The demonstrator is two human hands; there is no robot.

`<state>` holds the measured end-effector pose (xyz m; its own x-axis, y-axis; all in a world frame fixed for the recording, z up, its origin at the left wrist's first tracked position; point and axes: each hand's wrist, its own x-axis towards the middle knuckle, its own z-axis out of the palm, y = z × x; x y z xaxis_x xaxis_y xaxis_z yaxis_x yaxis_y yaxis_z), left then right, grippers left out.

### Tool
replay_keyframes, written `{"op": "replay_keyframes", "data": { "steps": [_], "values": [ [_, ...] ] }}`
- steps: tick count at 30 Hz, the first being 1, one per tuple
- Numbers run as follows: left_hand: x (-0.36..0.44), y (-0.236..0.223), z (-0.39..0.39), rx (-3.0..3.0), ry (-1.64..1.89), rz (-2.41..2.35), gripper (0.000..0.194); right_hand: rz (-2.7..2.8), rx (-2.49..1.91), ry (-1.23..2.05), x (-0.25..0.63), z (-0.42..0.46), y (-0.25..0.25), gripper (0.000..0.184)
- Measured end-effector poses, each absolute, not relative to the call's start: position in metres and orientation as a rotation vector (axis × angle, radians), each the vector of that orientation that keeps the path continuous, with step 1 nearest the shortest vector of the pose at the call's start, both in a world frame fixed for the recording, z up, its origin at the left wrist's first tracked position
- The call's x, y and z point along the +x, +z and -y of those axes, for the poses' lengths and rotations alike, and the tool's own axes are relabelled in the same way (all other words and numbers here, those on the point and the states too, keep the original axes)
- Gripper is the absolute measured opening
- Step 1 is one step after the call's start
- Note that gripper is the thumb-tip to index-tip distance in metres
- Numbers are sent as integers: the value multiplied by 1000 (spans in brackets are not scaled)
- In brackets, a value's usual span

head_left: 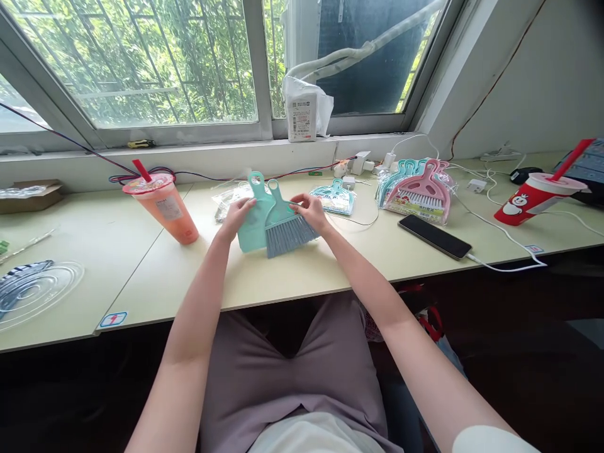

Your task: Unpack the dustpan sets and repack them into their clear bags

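Note:
A mint-green dustpan (251,228) stands tilted over the table, its looped handle pointing up. My left hand (237,217) is closed on its left edge. In front of the dustpan and to its right is a matching small brush (289,234) with grey bristles, overlapping it. My right hand (309,211) grips the right side of the brush head, thumb and fingers together. Behind my right hand lies a packaged mint brush and dustpan set (336,197). Clear plastic packaging (227,202) sits behind my left hand.
Packaged pink and mint sets (419,192) are stacked at right, near a phone (435,236) on a charging cable. A tilted orange drink cup (165,204) stands left, a red cup (533,200) far right. Cables and chargers (361,162) run along the windowsill. A clear disc (42,290) lies far left.

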<state>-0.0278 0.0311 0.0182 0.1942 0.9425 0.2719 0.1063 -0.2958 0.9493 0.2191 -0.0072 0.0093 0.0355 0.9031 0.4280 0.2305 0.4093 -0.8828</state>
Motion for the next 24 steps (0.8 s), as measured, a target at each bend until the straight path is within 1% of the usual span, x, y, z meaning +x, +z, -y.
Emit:
{"op": "replay_keyframes", "data": {
  "steps": [3, 5, 11, 13, 15, 18, 19, 24],
  "values": [
    [-11, 22, -15, 1746, 1115, -1002, 49, 1456, -1177, 513, 212, 10, 9, 11],
    [-7, 23, -10, 1777, 1084, -1014, 50, 1473, -1233, 446, 212, 11, 9, 10],
    [-4, 18, -9, 1863, 1021, -973, 46, 1636, -1330, 261, 212, 8, 3, 17],
    [-1, 16, -9, 1904, 1012, -962, 43, 1678, -1321, 254, 210, 6, 0, 20],
    [2, 15, -9, 1913, 1016, -958, 40, 1668, -1318, 324, 209, 5, -3, 26],
    [5, 16, -7, 1851, 1029, -936, 39, 1629, -1292, 548, 211, 5, -3, 50],
    [5, 17, -6, 1823, 1027, -928, 39, 1631, -1262, 644, 211, 6, -3, 54],
    [4, 20, -3, 1693, 1003, -928, 38, 1529, -1099, 1049, 212, 12, 2, 47]
  ]
}}
